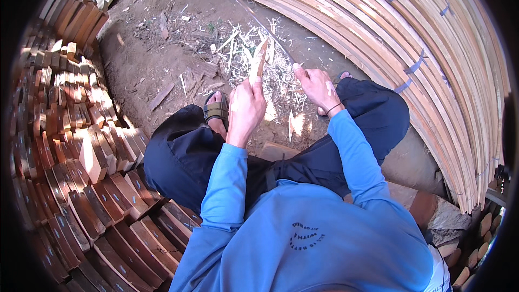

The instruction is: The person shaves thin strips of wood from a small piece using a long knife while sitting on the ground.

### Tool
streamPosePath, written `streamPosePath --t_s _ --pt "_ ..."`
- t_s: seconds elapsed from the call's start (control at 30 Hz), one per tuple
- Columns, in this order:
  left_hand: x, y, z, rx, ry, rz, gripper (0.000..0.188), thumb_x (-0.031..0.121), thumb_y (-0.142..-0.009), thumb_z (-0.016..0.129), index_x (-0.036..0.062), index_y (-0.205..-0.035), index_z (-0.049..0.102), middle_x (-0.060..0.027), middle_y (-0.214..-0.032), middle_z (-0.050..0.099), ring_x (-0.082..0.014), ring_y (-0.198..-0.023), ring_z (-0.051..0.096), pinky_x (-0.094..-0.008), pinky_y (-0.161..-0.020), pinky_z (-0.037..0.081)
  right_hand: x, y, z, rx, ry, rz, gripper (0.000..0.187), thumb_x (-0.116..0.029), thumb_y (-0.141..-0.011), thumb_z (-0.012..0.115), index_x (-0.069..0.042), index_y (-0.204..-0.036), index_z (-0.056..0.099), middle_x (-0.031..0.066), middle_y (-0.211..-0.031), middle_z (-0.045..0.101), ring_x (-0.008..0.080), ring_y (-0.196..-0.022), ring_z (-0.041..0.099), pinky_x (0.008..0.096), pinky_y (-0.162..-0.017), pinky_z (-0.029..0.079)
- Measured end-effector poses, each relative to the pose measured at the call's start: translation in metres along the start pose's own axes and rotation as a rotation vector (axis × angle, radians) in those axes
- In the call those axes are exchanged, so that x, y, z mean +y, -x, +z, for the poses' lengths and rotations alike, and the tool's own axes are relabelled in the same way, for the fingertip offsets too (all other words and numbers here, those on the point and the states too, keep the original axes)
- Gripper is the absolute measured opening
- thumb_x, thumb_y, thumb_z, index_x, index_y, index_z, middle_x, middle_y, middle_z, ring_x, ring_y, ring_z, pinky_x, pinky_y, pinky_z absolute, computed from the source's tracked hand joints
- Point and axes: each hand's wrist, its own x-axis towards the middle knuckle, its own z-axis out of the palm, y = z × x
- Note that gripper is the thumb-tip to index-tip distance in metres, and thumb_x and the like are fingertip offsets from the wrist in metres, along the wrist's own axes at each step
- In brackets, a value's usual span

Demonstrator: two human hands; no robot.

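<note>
My left hand (246,107) is closed around the lower end of a pale wooden stick (259,60), which points up and away from me with a tapered far end. My right hand (319,89) grips a long knife (270,32) at its near end; the narrow dark blade slants up and to the left, passing just beyond the stick's tip. Its handle is hidden in my fingers. Under both hands, curled wood shavings (281,84) lie heaped on the ground between my sandalled feet. A small pointed wood piece (292,125) stands out below them.
Stacked short wooden blocks (108,194) fill the left side, close to my knee. Long, bundled wooden strips (351,16), tied with blue bands, run from the top down the right side. Bare earth (140,38) with wood scraps spreads ahead. Broken stone (446,219) lies at lower right.
</note>
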Motion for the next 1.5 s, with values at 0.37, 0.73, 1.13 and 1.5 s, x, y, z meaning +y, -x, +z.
streamPosePath --t_s 0.37,0.73,1.13,1.5 --pt "0.009 -0.015 -0.012 -0.035 0.235 -0.109 0.046 0.032 -0.108 0.043 -0.0033 -0.088 0.064 -0.0215 -0.073 0.064 -0.04 -0.074 0.065 -0.0507 -0.069 0.047 0.008 0.025 0.02 -0.002 -0.009 0.005 0.069 -0.056 -0.104 0.048 0.004 -0.074 0.063 0.0211 -0.059 0.058 0.0348 -0.052 0.058 0.0476 -0.059 0.047" --pt "-0.017 -0.022 0.006 0.152 0.056 -0.043 0.047 0.035 -0.107 0.044 -0.0033 -0.084 0.06 -0.0179 -0.068 0.06 -0.0327 -0.066 0.06 -0.0474 -0.066 0.045 -0.02 0.051 -0.029 -0.047 0.033 -0.104 0.061 -0.05 -0.103 0.052 0.002 -0.074 0.064 0.0236 -0.062 0.059 0.0443 -0.064 0.062 0.0512 -0.065 0.046" --pt "-0.004 -0.011 0.005 0.156 -0.028 0.016 0.045 0.034 -0.106 0.044 -0.0047 -0.092 0.063 -0.0275 -0.083 0.066 -0.046 -0.085 0.064 -0.0554 -0.078 0.046 -0.035 0.007 -0.016 0.042 0.019 -0.149 0.063 -0.053 -0.101 0.053 0.004 -0.078 0.067 0.0269 -0.066 0.061 0.0455 -0.069 0.065 0.0516 -0.068 0.048" --pt "0.012 -0.006 -0.008 -0.017 0.074 -0.077 0.049 0.037 -0.108 0.041 -0.0043 -0.091 0.061 -0.0221 -0.075 0.064 -0.0391 -0.07 0.063 -0.0514 -0.07 0.049 -0.023 -0.065 -0.01 0.117 0.014 -0.009 0.075 -0.063 -0.099 0.047 0.006 -0.08 0.069 0.029 -0.075 0.067 0.0485 -0.076 0.065 0.0548 -0.076 0.048"
